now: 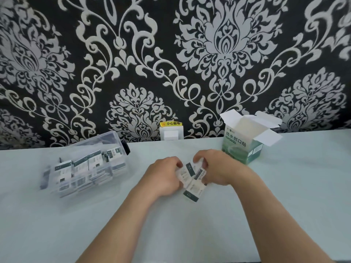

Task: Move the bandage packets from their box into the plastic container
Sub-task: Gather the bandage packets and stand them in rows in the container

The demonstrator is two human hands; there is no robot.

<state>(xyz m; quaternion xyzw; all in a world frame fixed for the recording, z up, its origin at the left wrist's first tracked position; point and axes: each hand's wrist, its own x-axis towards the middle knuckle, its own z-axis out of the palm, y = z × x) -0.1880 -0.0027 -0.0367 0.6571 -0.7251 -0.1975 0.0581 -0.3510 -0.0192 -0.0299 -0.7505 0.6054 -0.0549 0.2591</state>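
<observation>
A bunch of white bandage packets [192, 179] with dark green ends is held between both hands at the middle of the table. My left hand [164, 175] grips them from the left, and my right hand [218, 168] grips them from the right, fingers curled over the top. The green and white bandage box [243, 143] stands behind my right hand with its flaps open. At the left the clear plastic container [85, 166] holds several packets standing in rows.
The pale table [284, 196] runs up to a wall with black and silver damask paper. A white wall socket [171, 132] with a yellow warning label sits at the table's back edge, between the container and the box.
</observation>
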